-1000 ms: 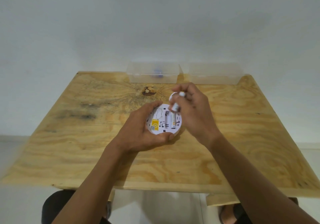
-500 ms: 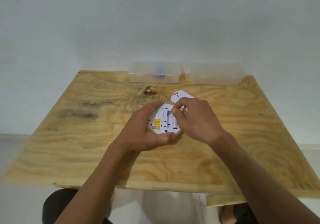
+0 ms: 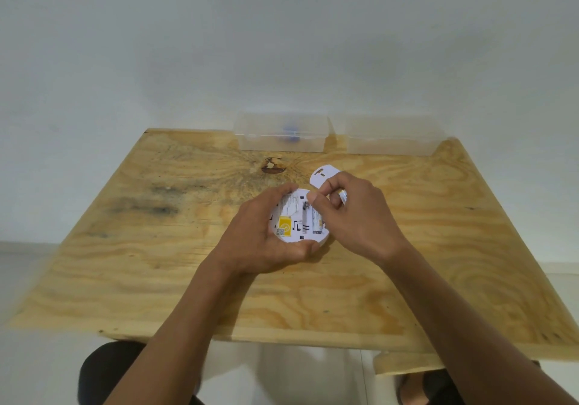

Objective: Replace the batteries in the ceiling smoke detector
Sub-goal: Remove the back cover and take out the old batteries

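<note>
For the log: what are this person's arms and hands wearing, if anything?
Both forearms are bare as far as the view shows: no sleeves, gloves, watch or wristband. The left hand shows no rings. The right hand has something small and shiny at its fingers; whether that is a ring or another thing cannot be told.

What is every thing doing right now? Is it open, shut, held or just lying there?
Smoke detector: back side up, battery bay open, held in the left hand.
Battery cover: off, lying on the wooden table.
Battery: gripped in the right hand.
Battery in the bay: seated.
Left clear box: lid shut, something blue inside.
Right clear box: lid shut.
</note>
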`<action>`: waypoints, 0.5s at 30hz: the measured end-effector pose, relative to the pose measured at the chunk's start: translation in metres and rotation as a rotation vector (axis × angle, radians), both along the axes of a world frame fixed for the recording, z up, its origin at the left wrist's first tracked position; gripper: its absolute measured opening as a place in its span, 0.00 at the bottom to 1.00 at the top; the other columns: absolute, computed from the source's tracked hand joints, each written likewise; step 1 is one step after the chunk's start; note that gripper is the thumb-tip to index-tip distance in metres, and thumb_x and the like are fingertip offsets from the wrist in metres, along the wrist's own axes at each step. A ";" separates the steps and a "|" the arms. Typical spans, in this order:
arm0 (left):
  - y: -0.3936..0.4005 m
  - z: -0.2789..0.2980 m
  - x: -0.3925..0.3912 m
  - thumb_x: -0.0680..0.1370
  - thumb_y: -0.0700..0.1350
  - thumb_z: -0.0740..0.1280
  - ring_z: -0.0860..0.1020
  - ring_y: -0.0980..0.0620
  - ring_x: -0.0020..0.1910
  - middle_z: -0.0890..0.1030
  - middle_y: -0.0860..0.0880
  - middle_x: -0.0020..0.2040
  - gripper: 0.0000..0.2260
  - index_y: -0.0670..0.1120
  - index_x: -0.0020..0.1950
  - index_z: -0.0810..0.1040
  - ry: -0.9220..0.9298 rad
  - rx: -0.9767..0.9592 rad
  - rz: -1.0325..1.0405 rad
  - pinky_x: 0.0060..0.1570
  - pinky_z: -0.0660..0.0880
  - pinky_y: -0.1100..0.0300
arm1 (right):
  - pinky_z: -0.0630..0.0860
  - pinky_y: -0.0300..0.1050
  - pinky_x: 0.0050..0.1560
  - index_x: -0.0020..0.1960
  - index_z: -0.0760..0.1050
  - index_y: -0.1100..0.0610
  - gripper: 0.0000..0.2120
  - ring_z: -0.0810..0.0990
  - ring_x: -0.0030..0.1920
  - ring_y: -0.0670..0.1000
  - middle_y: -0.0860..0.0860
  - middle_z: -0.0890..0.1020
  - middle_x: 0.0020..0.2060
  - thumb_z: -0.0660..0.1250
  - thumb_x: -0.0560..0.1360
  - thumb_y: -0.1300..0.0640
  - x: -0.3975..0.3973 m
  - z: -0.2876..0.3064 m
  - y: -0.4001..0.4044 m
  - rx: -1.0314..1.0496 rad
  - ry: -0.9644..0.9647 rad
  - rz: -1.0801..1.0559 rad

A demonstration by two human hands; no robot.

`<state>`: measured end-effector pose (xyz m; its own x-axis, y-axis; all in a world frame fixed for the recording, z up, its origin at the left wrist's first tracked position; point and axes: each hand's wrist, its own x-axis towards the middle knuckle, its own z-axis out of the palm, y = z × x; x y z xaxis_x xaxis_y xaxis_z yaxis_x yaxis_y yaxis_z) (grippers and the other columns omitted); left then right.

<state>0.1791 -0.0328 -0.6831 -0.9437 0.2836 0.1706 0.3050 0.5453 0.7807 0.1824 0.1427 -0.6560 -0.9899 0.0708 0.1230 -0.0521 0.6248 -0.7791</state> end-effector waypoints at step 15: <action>-0.004 -0.004 -0.001 0.58 0.64 0.74 0.79 0.59 0.60 0.80 0.55 0.62 0.45 0.49 0.72 0.72 -0.017 -0.015 0.000 0.58 0.76 0.62 | 0.71 0.43 0.32 0.52 0.80 0.51 0.09 0.73 0.32 0.46 0.47 0.78 0.35 0.61 0.82 0.51 -0.006 0.001 0.001 -0.749 -0.152 -0.112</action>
<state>0.1781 -0.0371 -0.6868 -0.9464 0.2858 0.1505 0.2919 0.5570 0.7775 0.1761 0.1439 -0.6551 -0.9741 0.1819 -0.1342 0.1221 -0.0766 -0.9896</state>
